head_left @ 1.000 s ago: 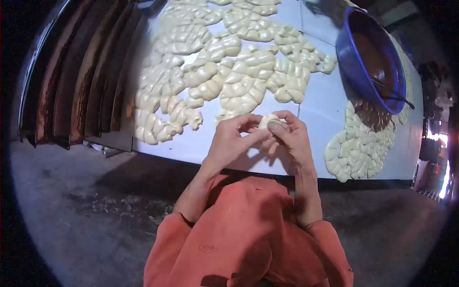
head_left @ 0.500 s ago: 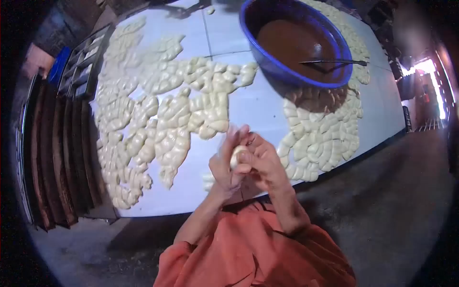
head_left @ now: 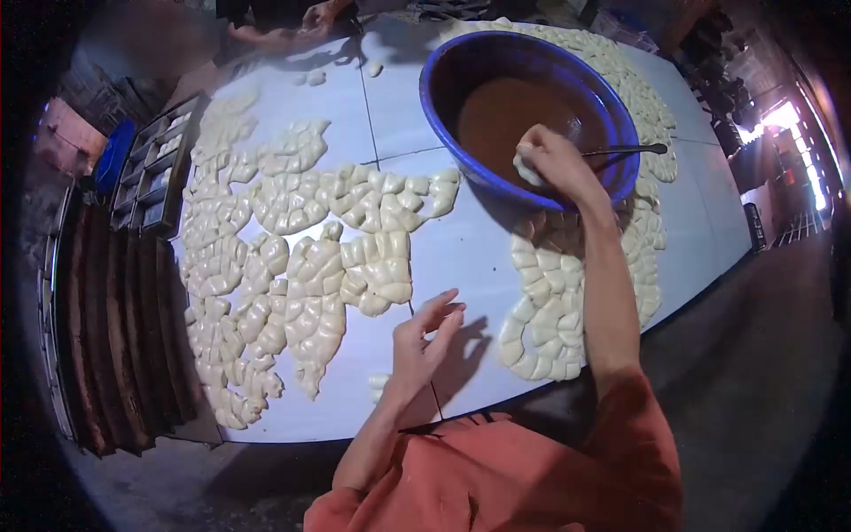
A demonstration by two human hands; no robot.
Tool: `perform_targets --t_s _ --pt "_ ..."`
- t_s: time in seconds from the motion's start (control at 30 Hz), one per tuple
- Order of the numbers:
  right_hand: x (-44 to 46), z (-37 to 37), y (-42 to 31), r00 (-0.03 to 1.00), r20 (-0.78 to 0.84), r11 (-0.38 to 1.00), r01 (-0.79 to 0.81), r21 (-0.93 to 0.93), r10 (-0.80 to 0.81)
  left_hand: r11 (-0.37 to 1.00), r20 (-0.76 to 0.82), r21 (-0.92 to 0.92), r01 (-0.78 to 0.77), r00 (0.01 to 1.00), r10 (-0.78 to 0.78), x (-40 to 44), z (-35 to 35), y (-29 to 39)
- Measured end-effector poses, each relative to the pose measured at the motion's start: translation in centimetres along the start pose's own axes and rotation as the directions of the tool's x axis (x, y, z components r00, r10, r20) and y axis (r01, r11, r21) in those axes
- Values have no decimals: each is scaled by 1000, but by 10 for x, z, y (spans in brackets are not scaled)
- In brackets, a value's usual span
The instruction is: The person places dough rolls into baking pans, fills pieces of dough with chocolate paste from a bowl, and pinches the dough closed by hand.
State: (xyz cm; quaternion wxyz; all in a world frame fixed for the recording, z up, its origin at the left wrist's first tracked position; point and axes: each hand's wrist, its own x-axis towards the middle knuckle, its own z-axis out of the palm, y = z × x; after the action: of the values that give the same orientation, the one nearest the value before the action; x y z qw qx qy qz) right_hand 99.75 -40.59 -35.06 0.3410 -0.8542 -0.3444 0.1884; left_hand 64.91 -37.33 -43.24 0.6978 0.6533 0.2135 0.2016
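Note:
My right hand [head_left: 556,160] reaches over the blue tub [head_left: 443,126], fingers closed around a pale piece of dough [head_left: 529,169]. Brown filling [head_left: 505,111] covers the inside of the tub, and a dark-handled spoon or spatula [head_left: 629,149] leans on the rim beside my wrist. My left hand [head_left: 426,341] hovers above the white table with thumb and fingers apart, holding nothing. Near its wrist lie a few small dough pieces [head_left: 379,385]. Many pale dough pieces [head_left: 315,266], packed side by side, spread over the left part of the table.
More dough pieces [head_left: 550,306] lie around the tub on the right. Another person's hands [head_left: 297,34] are at the far edge. Dark stacked boards or trays [head_left: 124,328] stand at the left, below a compartmented rack [head_left: 158,168]. The table's right edge [head_left: 700,284] borders the floor.
My hands have separated. The right hand moved forward and right over the tub with the dough piece; the left let go and opened. Another person's hands now show more at the far edge.

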Motion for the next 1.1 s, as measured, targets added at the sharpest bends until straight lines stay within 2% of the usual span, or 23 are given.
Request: perform_targets --t_s 0.03,0.1,0.13,0.2,0.23,0.3,0.33,0.37,0.43,0.47,0.53,0.57,0.6,0.63,0.67,0.73,0.77,0.8,0.87,0.93,1.0,1.07,1.1 --pt "13 8 12 1000 -4 1000 2 2 -2 1000 -30 12 21 999 -21 0 -3 5" --pt "29 21 25 952 303 868 185 -460 -42 998 -59 44 53 997 -51 -2 -10 6" --pt "30 20 27 952 303 868 187 -460 -44 998 -61 45 52 997 -49 -4 -13 7" --pt "29 22 29 929 359 932 206 -299 -90 986 -55 62 154 987 -151 -10 -20 9" --pt "16 11 3 950 306 959 142 -247 -62 991 -50 56 125 991 -122 -10 -23 0" --pt "9 7 -4 958 276 986 31 166 -77 989 -58 16 145 988 -144 -10 -24 -5" --pt "-2 3 -16 965 245 932 -3 363 -92 988 -55 -22 155 986 -156 -5 -23 -5" --pt "-14 1 -27 964 248 933 -4 359 -92 980 -44 -58 189 980 -192 0 -20 -4" --pt "-38 7 -49 992 113 649 -49 759 -58 983 -20 -121 142 989 -145 17 -11 4" --pt "-52 16 -57 990 128 652 -58 756 -60 980 4 -177 96 995 -97 25 -7 10" --pt "-81 39 -68 990 108 392 -63 918 -92 905 19 -391 166 985 -173 39 5 38" --pt "-93 52 -64 974 164 323 -106 940 -158 902 0 -397 170 983 -185 45 9 38" --pt "-105 75 -68 993 74 323 -41 946 -92 790 47 -580 201 976 -214 48 11 37" --pt "-117 95 -70 991 118 267 -96 959 -67 640 99 -735 225 969 -228 49 9 36" --pt "-128 110 -69 986 162 209 -149 966 -43 591 121 -776 220 972 -202 46 4 38" --pt "-148 124 -63 981 187 173 -177 969 -43 654 112 -710 262 959 -262 36 -17 25" --pt "-152 131 -38 960 252 131 -236 963 -119 650 105 -712 264 956 -273 28 -27 15" --pt "-164 137 -49 958 261 128 -246 961 -117 662 35 -708 245 949 -313 22 -37 5" --pt "-192 148 -81 978 205 577 -183 796 26 657 -64 -711 250 907 -415 8 -51 1" --pt "-206 167 -79 987 124 840 21 542 -105 668 -114 -690 279 869 -481 -1 -58 -3" --pt "-209 186 -79 893 -86 892 448 59 -442 679 -109 -688 256 889 -445 -6 -65 -8" --pt "-217 198 -85 900 -84 902 432 25 -429 695 -107 -683 226 909 -402 -13 -73 -9" --pt "-220 203 -87 905 -92 910 415 -13 -414 782 -123 -586 214 930 -347 -16 -76 -5"
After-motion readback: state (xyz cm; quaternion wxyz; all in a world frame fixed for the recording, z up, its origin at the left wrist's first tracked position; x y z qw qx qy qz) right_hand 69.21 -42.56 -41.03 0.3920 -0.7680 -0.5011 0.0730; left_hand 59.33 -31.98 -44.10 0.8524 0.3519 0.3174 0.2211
